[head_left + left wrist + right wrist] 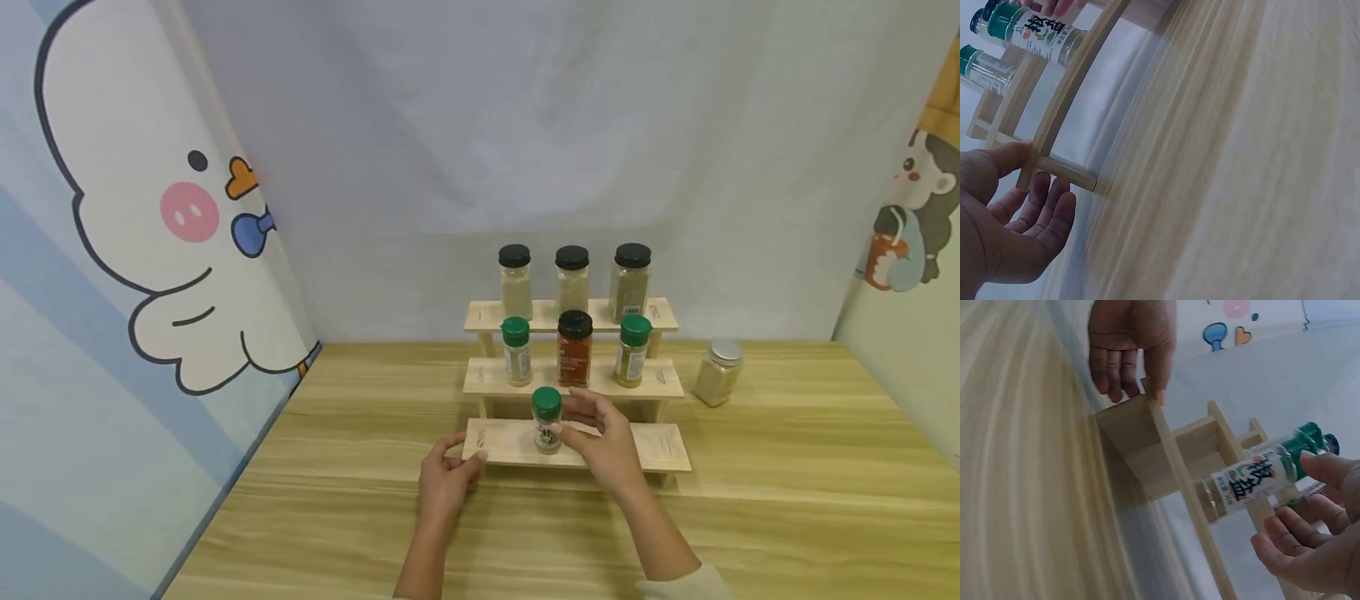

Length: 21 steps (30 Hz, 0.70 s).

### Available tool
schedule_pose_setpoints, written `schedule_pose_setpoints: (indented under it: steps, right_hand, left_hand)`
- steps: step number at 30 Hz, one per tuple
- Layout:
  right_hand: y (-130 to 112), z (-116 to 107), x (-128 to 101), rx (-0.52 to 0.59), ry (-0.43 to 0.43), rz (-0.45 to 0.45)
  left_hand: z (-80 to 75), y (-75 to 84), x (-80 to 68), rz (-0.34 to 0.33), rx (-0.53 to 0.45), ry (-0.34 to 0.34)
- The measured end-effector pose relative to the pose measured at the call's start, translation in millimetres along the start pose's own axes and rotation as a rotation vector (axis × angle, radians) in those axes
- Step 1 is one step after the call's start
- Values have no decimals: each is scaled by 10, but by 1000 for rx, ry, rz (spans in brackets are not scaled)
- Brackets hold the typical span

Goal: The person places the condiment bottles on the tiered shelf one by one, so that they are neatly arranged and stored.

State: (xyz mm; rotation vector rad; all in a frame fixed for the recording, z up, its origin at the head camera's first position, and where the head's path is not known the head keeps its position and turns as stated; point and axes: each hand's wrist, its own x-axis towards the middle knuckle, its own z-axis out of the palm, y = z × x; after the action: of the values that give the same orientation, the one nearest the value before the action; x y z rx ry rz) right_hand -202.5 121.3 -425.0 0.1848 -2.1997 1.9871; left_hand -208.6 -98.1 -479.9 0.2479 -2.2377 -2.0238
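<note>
A three-tier wooden spice rack (660, 446) stands on the wooden table. A small green-capped jar (547, 421) stands upright on its lowest shelf, left of middle. My right hand (603, 442) is at the jar's right side. In the right wrist view its thumb lies by the cap of the jar (1254, 481) and its fingers (1291, 528) curl round below. My left hand (446, 479) is at the left end of the lowest shelf. In the left wrist view its thumb (1013, 156) rests on the shelf corner (1066, 172), with the fingers relaxed beneath.
The top tier holds three black-capped jars (572, 279). The middle tier holds two green-capped jars (516, 350) either side of a black-capped red one (575, 348). A silver-lidded jar (717, 372) stands on the table right of the rack. Cartoon-printed walls close in left and right.
</note>
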Motion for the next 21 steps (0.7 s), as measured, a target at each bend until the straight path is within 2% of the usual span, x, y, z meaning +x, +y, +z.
schedule_pose_setpoints:
  steps: [5, 13, 21]
  right_hand:
    - [-113, -272, -57, -74, -20, 25]
    - [-181, -714, -127, -176, -49, 12]
    - [-149, -1037, -132, -234, -3, -87]
  left_hand:
    - [3, -8, 5, 4, 14, 1]
    - [-15, 2, -23, 10, 11, 2]
    - [0, 4, -15, 2, 5, -10]
